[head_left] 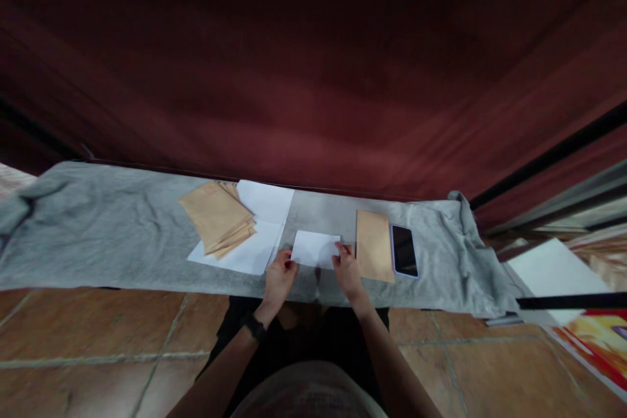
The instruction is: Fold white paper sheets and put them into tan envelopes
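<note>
A small white piece of paper [316, 249], which looks folded, lies in front of me near the table's front edge. My left hand [281, 274] pinches its left edge with curled fingers. At the opposite edge, the fingers of my right hand [347, 269] are closed on the paper. Just beyond my right hand lies a single brown envelope [375, 245]. To the left of my left hand are large white sheets [267, 206], with a fanned pile of brown envelopes [215, 214] on top of them.
A phone [404, 251] with a dark screen lies right of the single envelope. Grey cloth [112, 228] covers the narrow table, wrinkled at both ends. A dark red curtain-like surface [313, 111] rises behind it. A white board [553, 274] and a colourful box [600, 343] are at the right.
</note>
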Demonstrator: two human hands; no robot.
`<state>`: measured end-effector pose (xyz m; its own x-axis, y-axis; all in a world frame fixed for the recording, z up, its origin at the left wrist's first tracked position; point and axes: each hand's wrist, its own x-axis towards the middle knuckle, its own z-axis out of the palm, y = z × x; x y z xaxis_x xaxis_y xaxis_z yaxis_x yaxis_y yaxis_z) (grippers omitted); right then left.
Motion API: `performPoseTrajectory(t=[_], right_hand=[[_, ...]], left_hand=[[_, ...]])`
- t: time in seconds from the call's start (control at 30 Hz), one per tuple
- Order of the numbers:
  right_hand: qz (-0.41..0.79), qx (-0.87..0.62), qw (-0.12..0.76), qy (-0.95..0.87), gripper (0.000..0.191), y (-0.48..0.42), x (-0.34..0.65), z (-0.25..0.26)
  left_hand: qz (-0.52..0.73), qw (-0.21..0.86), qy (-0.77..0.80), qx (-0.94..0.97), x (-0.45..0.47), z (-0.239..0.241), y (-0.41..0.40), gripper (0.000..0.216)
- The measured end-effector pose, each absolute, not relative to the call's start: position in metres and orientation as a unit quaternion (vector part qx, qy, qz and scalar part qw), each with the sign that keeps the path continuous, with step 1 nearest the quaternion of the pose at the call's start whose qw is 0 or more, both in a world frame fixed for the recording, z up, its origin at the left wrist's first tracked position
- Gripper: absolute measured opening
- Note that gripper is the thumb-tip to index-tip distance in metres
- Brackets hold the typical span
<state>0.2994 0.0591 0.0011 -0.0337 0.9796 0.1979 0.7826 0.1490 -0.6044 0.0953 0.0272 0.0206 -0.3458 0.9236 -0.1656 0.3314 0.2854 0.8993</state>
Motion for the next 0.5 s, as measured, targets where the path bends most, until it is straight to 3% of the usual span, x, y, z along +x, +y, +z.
performPoseTrajectory(t=[0.1, 0.3, 0.5], right_hand=[[0.158, -0.631, 0.288, -0.703, 0.042, 0.056, 0.3, 0.002], [0.097, -0.651, 0.27, -0.702, 0.04, 0.044, 0.296, 0.01], [0.146, -0.568, 0.295, -0.754, 0.046, 0.025, 0.271, 0.016]], left_hand=[[0.349, 0.296, 0.744, 0.486, 0.099, 0.026, 0.023, 0.024], [0.245, 0.034, 0.717, 0.652, 0.115, 0.036, 0.006, 0.031], [0.189, -0.023, 0.58, 0.792, 0.137, 0.014, 0.002, 0.059]])
